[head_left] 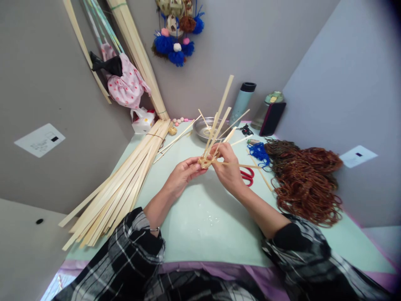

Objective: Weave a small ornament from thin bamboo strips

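Above the middle of the table, a small woven piece of bamboo strips (206,161) is held between both hands, its loose strip ends fanning up and out to the right. My left hand (184,172) pinches its left edge between thumb and fingers. On the other side, my right hand (228,164) has its fingers closed around the strips at the right edge; its fingertips are partly hidden. Just past my right wrist lie scissors with red handles (247,176), their blades out of sight. A metal bowl (200,130) with a strip in it stands behind the hands.
A tied bundle of flat strips (125,188) covers the table's left side. Brown yarn (310,184) and blue yarn (259,153) lie at the right. A blue tumbler (243,102), a green bottle (269,106) and a phone (272,119) stand at the back. Water drops (213,217) spot the tabletop.
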Demonstrator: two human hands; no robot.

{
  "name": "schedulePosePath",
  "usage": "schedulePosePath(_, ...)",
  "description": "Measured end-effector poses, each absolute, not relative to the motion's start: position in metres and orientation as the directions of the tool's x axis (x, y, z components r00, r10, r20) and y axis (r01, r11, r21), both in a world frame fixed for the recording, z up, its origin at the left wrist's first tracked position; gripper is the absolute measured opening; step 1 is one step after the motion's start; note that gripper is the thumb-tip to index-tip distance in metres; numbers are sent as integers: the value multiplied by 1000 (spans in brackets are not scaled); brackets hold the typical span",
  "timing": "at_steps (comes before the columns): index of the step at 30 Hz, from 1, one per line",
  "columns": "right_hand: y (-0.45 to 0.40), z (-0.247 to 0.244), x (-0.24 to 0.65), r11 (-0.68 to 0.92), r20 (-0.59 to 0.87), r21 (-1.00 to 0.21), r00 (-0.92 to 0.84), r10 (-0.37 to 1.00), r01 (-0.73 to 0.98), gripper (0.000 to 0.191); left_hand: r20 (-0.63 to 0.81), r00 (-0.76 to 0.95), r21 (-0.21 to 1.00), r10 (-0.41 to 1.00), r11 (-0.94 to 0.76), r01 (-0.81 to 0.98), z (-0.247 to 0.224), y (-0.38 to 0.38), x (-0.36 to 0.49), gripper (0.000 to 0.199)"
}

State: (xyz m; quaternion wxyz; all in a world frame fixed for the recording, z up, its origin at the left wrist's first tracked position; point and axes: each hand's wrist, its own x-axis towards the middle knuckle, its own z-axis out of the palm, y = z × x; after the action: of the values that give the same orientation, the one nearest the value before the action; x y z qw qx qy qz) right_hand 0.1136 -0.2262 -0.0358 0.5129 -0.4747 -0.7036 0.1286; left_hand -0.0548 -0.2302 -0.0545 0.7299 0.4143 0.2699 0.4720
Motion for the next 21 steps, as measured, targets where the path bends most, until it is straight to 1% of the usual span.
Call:
schedulePosePath(4,-228,-35,115,515,582,-623,-91,808,589,9,-67,392,813,917,278,-511,-57,-232,-52,17)
schedulePosePath(7,-230,-33,115,503,552,-593,-138,823,628,12,-77,413,795,907,306,-524,-59,-232,-50,12)
schedulePosePath(10,-234,-29,114,496,552,-555,-149,820,668,12,-62,454,805,889,314,-504,-59,-232,-50,17)
schedulePosePath(14,-239,-25,112,493,592,-490,-141,794,719,13,-23,489,821,872,296,-488,-58,-232,-50,21)
schedulePosePath(21,-240,-25,111,476,588,-524,-104,802,706,11,4,513,825,858,287,-487,-58,-233,-52,27)
